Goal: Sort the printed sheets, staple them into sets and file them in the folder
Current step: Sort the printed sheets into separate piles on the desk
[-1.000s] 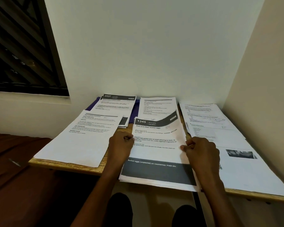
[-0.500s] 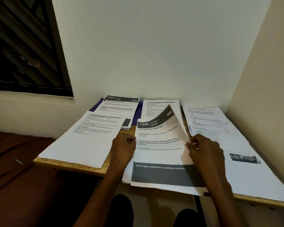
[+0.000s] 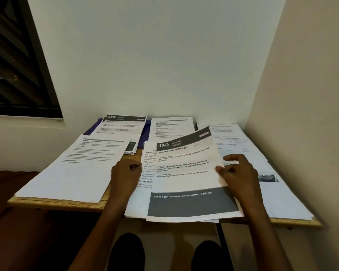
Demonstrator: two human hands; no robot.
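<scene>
Pinching the right edge of the top sheet (image 3: 186,173), the right hand (image 3: 237,173) has it raised off the middle stack (image 3: 143,192), thumb on top and fingers curled behind. The sheet's long axis runs away from the person, its far corner tilted up and toward that hand. The left hand (image 3: 125,173) sits just left of the stack, fingers curled against its left edge; whether it grips paper or only steadies it I cannot tell.

The move ahead seems to turn on which pile matches: other piles lie beyond and to the left of the left hand, and one more lies right of the right hand, nearest the holding hand.

Readable on the held sheet: "1345", "KITCHEN", "Peel and clean boiled eggs", and in the grey band "Boiled eggs (unpeeled) on countertop, trash bin". A far pile (image 3: 123,128) shows "2437", lying on something purple (image 3: 92,130), perhaps the folder.
</scene>
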